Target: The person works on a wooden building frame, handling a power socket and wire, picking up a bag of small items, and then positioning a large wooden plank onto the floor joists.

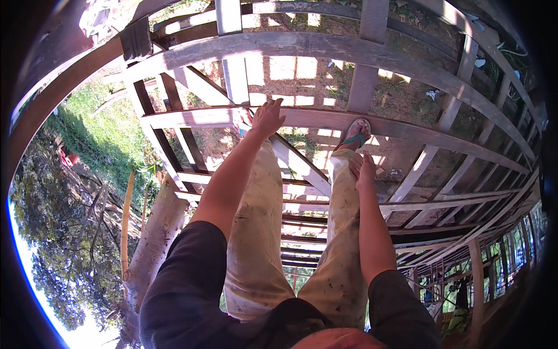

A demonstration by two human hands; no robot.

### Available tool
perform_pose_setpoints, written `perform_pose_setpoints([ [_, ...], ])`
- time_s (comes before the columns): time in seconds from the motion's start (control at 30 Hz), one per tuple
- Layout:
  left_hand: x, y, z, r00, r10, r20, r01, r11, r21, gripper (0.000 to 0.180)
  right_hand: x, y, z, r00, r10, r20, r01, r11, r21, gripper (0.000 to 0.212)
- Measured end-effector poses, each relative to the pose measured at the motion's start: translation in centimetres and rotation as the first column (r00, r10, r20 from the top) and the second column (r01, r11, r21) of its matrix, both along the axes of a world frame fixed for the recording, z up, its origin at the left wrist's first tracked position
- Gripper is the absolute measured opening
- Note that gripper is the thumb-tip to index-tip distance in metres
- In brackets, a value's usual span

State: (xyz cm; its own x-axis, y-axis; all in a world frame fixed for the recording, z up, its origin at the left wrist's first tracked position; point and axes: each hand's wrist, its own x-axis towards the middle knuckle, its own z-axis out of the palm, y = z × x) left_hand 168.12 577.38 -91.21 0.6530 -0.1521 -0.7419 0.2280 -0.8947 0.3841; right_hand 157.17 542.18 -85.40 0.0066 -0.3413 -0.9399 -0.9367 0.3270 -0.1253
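My left hand [268,120] reaches down in front of my left knee, its fingers apart and holding nothing. It appears over the reddish wooden beam [317,118] under my feet; whether it touches the wood I cannot tell. My right hand [364,170] lies flat against the right leg of my stained, light-coloured trousers [343,200], near the knee, with nothing in it. A sandal [352,139] with green straps shows on my right foot, on the same beam. My left foot [242,118] is partly hidden behind the left hand and leg.
Wooden beams cross in an open frame around me, with bare ground seen through the gaps. A long curved-looking beam [290,42] runs ahead. A diagonal board [299,166] passes between my legs. At left are a tree trunk [154,244] and grass [96,131]; at right, a post [476,285].
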Motion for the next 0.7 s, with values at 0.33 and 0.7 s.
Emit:
perform_pose_setpoints([
  [0.33,-6.3,-4.2,-6.5,0.794,-0.590,0.145,0.503,0.773,0.387,0.090,-3.9,0.9,-2.9,0.904,0.374,0.208,-0.374,0.927,-0.037,0.039],
  [0.7,-5.4,-1.6,-6.7,0.757,-0.596,0.267,0.503,0.793,0.344,0.073,-6.4,0.9,-1.1,0.862,0.475,0.180,-0.479,0.877,-0.020,0.040],
])
